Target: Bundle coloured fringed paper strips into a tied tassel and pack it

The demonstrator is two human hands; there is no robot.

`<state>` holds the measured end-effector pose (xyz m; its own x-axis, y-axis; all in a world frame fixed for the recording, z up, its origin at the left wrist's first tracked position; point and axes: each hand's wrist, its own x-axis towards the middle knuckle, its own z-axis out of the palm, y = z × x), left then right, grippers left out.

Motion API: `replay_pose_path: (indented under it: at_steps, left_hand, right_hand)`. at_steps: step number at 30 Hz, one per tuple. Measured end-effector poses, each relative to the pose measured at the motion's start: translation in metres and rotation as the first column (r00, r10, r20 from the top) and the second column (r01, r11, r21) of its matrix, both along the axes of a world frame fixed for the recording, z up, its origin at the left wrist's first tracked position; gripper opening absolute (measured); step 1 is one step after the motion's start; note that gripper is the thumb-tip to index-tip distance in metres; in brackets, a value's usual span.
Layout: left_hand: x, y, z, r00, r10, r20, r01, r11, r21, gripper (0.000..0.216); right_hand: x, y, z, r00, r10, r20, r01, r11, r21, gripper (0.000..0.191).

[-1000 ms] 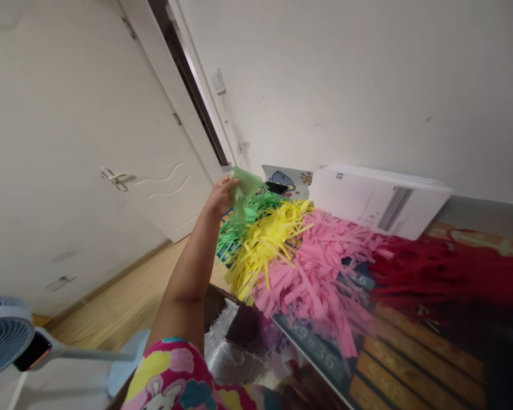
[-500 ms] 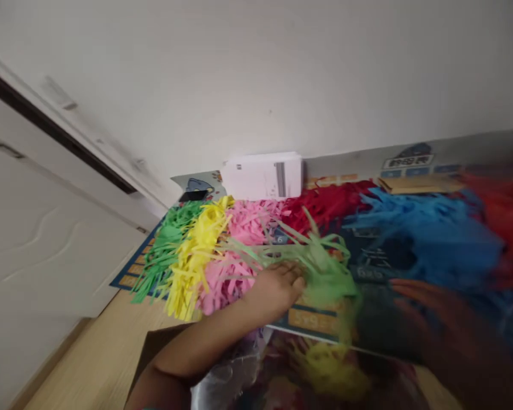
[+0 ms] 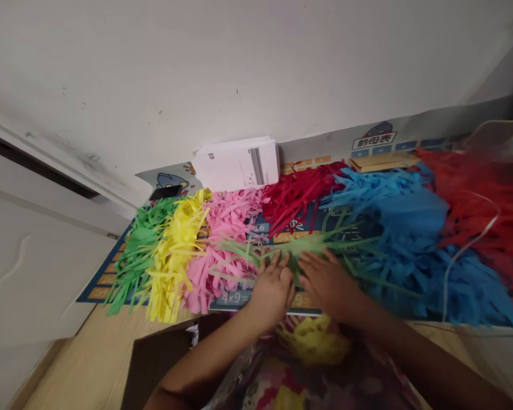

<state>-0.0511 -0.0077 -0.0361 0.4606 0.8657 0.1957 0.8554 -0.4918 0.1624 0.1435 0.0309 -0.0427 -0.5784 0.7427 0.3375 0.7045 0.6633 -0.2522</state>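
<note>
My left hand [image 3: 273, 285] and my right hand [image 3: 327, 279] lie side by side, fingers flat, on a loose bunch of light green paper strips [image 3: 308, 246] spread over the printed table mat [image 3: 239, 296]. Both hands press on the strips and grip nothing. To the left lie heaps of dark green strips [image 3: 139, 250], yellow strips [image 3: 173, 250] and pink strips [image 3: 226, 233]. Behind the hands is a dark red heap [image 3: 294, 193], and to the right are a blue heap [image 3: 393, 222] and a bright red heap [image 3: 483, 199].
A white box [image 3: 237, 164] and a flat brown cardboard piece [image 3: 380, 161] stand against the wall at the back. Below the table edge sits an open box with a plastic bag holding yellow strips [image 3: 314, 341]. A white door [image 3: 29, 250] is at the left.
The view swung from the door to the table. My left hand carried the light green strips from the far left heap to the middle and laid them down; my right hand joined it.
</note>
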Motion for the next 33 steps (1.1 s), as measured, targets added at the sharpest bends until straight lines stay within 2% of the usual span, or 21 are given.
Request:
replay_pose_path:
  at_steps: [1, 3, 4, 5, 6, 8, 10, 11, 13, 16, 19, 20, 22, 24, 25, 27, 29, 33]
  left_hand:
    - [0.001, 0.0, 0.0, 1.0, 0.018, 0.003, -0.018, 1.0, -0.001, 0.017]
    - [0.002, 0.0, 0.0, 0.999, 0.043, 0.022, -0.043, 0.999, -0.003, 0.016]
    - [0.004, 0.0, 0.0, 0.998, 0.05, 0.038, -0.05, 0.999, -0.006, 0.015]
    - [0.006, 0.0, 0.001, 0.997, 0.056, 0.055, -0.055, 0.998, -0.009, 0.015]
    - [0.008, 0.0, 0.002, 0.996, 0.058, 0.073, -0.057, 0.998, -0.016, 0.014]
    - [0.014, 0.0, 0.003, 0.993, 0.038, 0.115, -0.034, 0.999, -0.037, 0.013]
    - [0.018, 0.001, 0.003, 0.988, -0.009, 0.155, 0.019, 0.998, -0.062, 0.013]
    - [0.019, 0.001, 0.003, 0.987, -0.021, 0.161, 0.033, 0.997, -0.075, 0.016]
    - [0.014, 0.002, 0.004, 0.991, 0.023, 0.131, -0.009, 0.995, -0.103, 0.03]
    - [-0.003, 0.001, 0.014, 0.983, 0.182, 0.023, -0.177, 0.974, -0.139, 0.062]
    - [-0.014, -0.008, 0.031, 0.971, 0.238, -0.033, -0.24, 0.965, -0.107, 0.072]
    - [-0.012, -0.011, 0.036, 0.979, 0.203, -0.036, -0.205, 0.975, -0.086, 0.07]
    - [-0.001, -0.017, 0.041, 0.999, 0.037, -0.024, -0.038, 0.997, -0.072, 0.064]
    - [0.015, -0.017, 0.036, 0.992, -0.13, 0.012, 0.13, 0.988, -0.086, 0.054]
    - [0.021, -0.014, 0.031, 0.986, -0.162, 0.028, 0.164, 0.982, -0.093, 0.045]
    - [0.028, -0.007, 0.018, 0.99, -0.132, 0.038, 0.136, 0.986, -0.1, 0.026]
    - [0.024, 0.0, 0.008, 0.993, -0.101, 0.062, 0.108, 0.987, -0.118, 0.021]
    - [0.005, 0.012, 0.004, 0.975, -0.012, 0.22, 0.053, 0.982, -0.183, 0.015]
  right_hand:
    - [0.007, 0.007, 0.002, 0.992, -0.124, 0.033, 0.123, 0.991, 0.044, 0.035]
    - [0.024, 0.013, 0.011, 0.929, -0.37, 0.023, 0.362, 0.918, 0.16, 0.038]
    - [0.032, 0.012, 0.016, 0.903, -0.429, -0.008, 0.421, 0.883, 0.205, 0.04]
    - [0.039, 0.01, 0.021, 0.908, -0.417, -0.033, 0.413, 0.882, 0.228, 0.041]
    - [0.043, 0.006, 0.025, 0.938, -0.343, -0.041, 0.343, 0.911, 0.23, 0.043]
    - [0.045, -0.001, 0.028, 0.995, -0.097, -0.033, 0.101, 0.978, 0.185, 0.042]
    - [0.044, -0.003, 0.024, 0.994, 0.103, -0.045, -0.094, 0.983, 0.159, 0.026]
    - [0.043, -0.003, 0.019, 0.989, 0.137, -0.056, -0.126, 0.978, 0.167, 0.02]
    - [0.046, 0.0, 0.01, 0.988, 0.137, -0.067, -0.121, 0.974, 0.191, 0.023]
    - [0.056, 0.002, -0.001, 0.992, 0.119, -0.041, -0.111, 0.979, 0.173, 0.021]
    - [0.061, -0.004, -0.004, 0.994, 0.099, -0.033, -0.094, 0.985, 0.143, 0.019]
    - [0.06, -0.006, -0.004, 0.996, 0.09, -0.029, -0.085, 0.988, 0.131, 0.019]
    - [0.057, -0.008, -0.004, 0.996, 0.083, -0.025, -0.08, 0.99, 0.112, 0.017]
    - [0.054, -0.008, -0.004, 0.994, 0.107, -0.021, -0.105, 0.99, 0.091, 0.016]
    - [0.054, -0.008, -0.004, 0.992, 0.128, -0.022, -0.126, 0.989, 0.079, 0.015]
    - [0.058, -0.004, -0.006, 0.985, 0.168, -0.032, -0.167, 0.985, 0.044, 0.014]
    - [0.066, 0.0, -0.008, 0.982, 0.179, -0.053, -0.18, 0.984, -0.01, 0.016]
    - [0.078, 0.011, -0.008, 0.99, 0.101, -0.102, -0.119, 0.974, -0.193, 0.02]
